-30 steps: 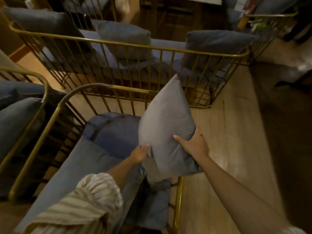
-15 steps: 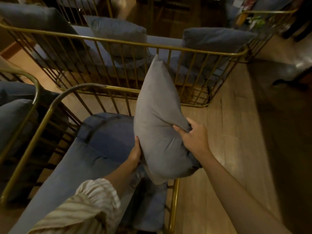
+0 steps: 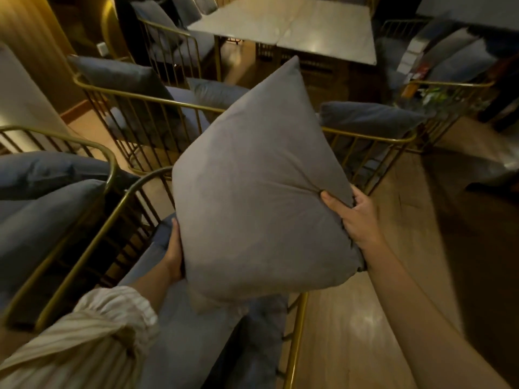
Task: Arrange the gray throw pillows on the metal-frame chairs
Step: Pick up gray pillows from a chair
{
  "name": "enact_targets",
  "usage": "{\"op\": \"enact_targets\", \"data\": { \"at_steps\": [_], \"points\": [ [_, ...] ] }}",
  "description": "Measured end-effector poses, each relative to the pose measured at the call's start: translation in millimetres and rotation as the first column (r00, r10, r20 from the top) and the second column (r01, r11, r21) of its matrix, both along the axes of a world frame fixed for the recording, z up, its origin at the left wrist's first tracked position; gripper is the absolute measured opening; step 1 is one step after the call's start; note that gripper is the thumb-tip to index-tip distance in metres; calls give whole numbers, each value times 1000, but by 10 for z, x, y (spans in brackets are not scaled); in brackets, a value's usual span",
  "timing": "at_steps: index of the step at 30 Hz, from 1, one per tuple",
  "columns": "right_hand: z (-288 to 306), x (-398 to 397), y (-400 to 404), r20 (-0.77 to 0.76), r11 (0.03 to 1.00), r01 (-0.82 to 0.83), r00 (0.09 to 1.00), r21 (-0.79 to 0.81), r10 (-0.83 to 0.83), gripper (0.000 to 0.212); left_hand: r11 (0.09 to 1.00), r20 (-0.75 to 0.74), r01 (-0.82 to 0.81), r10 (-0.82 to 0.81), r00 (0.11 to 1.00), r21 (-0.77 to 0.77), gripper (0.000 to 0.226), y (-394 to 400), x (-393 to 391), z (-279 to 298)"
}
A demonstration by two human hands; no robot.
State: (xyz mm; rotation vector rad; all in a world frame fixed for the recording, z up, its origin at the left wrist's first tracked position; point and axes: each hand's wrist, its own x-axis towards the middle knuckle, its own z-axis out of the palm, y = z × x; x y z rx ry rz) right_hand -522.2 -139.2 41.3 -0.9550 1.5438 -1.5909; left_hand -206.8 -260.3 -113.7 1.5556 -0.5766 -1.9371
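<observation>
A large gray throw pillow (image 3: 252, 192) fills the middle of the view, held up in the air with one corner pointing away from me. My left hand (image 3: 174, 251) presses its left edge and my right hand (image 3: 356, 217) pinches its right edge. Below it stands a gold metal-frame chair (image 3: 118, 220) with a blue seat cushion (image 3: 191, 332). Beyond the pillow a gold metal-frame bench (image 3: 365, 133) carries gray pillows: one at its left end (image 3: 118, 77), one in the middle (image 3: 213, 92), one on the right (image 3: 370, 119).
Another metal-frame chair with blue cushions (image 3: 45, 192) stands at the left. A pale square table (image 3: 295, 26) sits at the back, with one more chair (image 3: 168, 43) beside it. Wooden floor (image 3: 393, 276) runs along the right side. A white column (image 3: 25, 99) rises at far left.
Both hands have lifted the pillow higher and turned its broad face toward me. The view has tilted up, so the table at the back now shows.
</observation>
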Motion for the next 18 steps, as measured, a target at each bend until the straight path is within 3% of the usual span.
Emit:
{"op": "enact_targets", "data": {
  "at_steps": [4,6,9,12,16,18],
  "points": [
    [-174,258,-104,-4,998,-36,999,52,36,30,999,73,-42,43,996,-22,89,118,401,295],
    [-243,419,-169,21,993,-70,997,96,69,37,995,90,-79,84,992,-60,98,168,677,401],
    [-329,741,-295,62,975,-130,991,180,121,64,972,180,-212,227,957,-98,121,98,1199,327],
    [-392,1119,-438,81,953,-198,980,229,184,97,948,255,-259,301,919,-185,98,102,1576,587],
    [-440,1779,-695,161,893,-323,945,313,286,76,926,342,-265,349,873,-268,98,-51,2306,703],
    [-498,2189,-893,144,867,-360,933,344,330,92,927,371,-252,345,862,-277,102,-181,2746,766]
  ]
}}
